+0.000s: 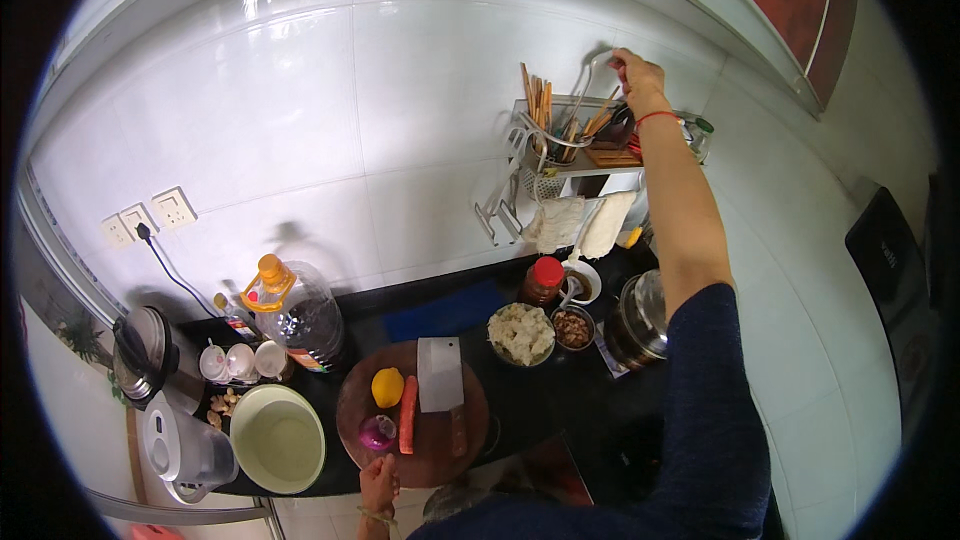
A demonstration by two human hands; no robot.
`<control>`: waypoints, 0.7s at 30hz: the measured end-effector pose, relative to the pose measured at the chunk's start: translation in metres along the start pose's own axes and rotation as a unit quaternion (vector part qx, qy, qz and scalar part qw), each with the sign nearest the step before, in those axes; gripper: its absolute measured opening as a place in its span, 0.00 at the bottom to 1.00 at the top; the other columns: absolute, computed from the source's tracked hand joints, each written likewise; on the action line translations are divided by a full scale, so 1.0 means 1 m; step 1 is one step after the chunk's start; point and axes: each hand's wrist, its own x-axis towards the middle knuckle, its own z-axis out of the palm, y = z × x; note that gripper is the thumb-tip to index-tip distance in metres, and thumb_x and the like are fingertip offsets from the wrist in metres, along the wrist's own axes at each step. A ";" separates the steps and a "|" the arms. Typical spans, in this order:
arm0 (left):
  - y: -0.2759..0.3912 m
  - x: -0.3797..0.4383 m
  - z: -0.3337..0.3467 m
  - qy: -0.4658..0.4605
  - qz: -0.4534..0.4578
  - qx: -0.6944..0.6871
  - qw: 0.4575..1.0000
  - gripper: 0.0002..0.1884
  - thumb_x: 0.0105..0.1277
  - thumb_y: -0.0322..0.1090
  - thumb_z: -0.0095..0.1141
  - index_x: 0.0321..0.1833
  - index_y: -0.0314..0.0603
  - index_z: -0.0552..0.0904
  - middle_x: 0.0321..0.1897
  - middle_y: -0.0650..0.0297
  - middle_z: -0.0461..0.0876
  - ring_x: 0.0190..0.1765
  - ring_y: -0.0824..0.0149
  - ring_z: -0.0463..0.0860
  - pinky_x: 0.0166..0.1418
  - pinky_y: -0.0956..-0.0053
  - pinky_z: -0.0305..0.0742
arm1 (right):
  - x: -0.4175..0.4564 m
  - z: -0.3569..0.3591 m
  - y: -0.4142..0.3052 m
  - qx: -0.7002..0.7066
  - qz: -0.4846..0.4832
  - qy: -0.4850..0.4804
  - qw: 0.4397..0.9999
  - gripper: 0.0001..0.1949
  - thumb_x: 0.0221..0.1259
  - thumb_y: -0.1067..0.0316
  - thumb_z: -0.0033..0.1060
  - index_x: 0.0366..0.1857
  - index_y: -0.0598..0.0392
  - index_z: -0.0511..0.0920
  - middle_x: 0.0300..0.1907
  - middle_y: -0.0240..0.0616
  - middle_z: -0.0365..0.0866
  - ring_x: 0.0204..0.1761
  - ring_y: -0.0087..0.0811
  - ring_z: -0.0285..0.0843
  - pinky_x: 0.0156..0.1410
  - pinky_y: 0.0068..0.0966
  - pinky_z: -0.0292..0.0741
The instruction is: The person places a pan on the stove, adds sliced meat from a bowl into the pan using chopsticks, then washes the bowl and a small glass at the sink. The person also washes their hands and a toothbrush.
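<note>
My right hand [640, 79] is raised to the wall rack and grips the top of a thin utensil with a curved handle [592, 76]. Its lower end is hidden among the chopsticks [537, 99] and other utensils in a holder. My left hand [379, 481] is at the near edge of a round wooden cutting board [427, 469], fingers curled, with nothing visible in them. Just beyond it is a peeled purple onion [377, 432]. A peeled carrot [407, 415], a lemon [388, 388] and a cleaver [441, 375] also lie on the board.
Left of the board are a pale green basin [277, 441], a water filter pitcher [180, 442] and a large oil bottle [304, 319]. At right stand a bowl of white food [521, 335], a bowl of brown pieces [574, 329], a red-lidded jar [544, 281] and a glass-lidded pot [639, 319].
</note>
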 end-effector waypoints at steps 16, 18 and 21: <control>0.049 0.048 -0.014 -0.172 -0.029 0.066 0.983 0.16 0.84 0.46 0.55 0.36 0.48 0.79 0.19 0.75 0.69 0.19 0.80 0.64 0.21 0.82 0.57 | -0.048 -0.181 -0.016 0.427 -0.131 0.077 0.892 0.08 0.72 0.64 0.65 0.35 0.51 0.77 0.27 0.29 0.78 0.20 0.17 0.65 0.21 0.19 0.53; 0.062 0.057 0.009 -0.240 -0.026 0.046 0.969 0.12 0.84 0.43 0.54 0.41 0.47 0.79 0.22 0.74 0.70 0.21 0.79 0.67 0.23 0.81 0.59 | -0.077 -0.230 0.000 0.447 -0.113 0.060 0.886 0.07 0.75 0.65 0.61 0.36 0.49 0.75 0.26 0.27 0.73 0.20 0.16 0.63 0.21 0.18 0.53; 0.083 0.072 0.063 -0.395 0.001 0.091 0.914 0.11 0.84 0.41 0.52 0.58 0.44 0.79 0.34 0.66 0.79 0.31 0.74 0.75 0.34 0.78 0.71 | -0.153 -0.311 0.027 0.479 -0.086 0.046 0.873 0.10 0.79 0.65 0.56 0.34 0.45 0.70 0.23 0.23 0.64 0.20 0.16 0.59 0.22 0.16 0.53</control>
